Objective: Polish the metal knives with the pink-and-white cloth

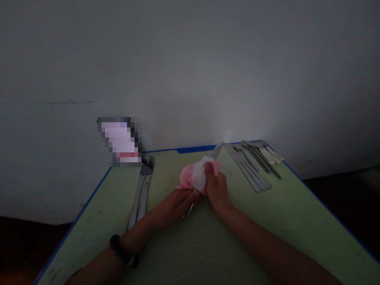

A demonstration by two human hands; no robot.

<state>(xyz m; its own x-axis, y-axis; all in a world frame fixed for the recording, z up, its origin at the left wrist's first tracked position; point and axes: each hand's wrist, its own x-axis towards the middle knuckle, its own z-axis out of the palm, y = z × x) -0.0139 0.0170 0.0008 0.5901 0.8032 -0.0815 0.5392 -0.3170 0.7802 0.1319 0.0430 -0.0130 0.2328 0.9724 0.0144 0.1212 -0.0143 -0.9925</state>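
Both hands at table (208, 245) middle, well off edges: left hand (175, 204) grips knife (217, 149), right hand (218, 190) clenches cloth (196, 176) round it.

No readable text, brand, number: none on cloth (198, 176), cutlery (252, 166), table (208, 245); pixelated object (120, 141) back left illegible.

On the table (297, 221), two knives (142, 190) lie left of the cloth (197, 176), more cutlery (255, 164) right.
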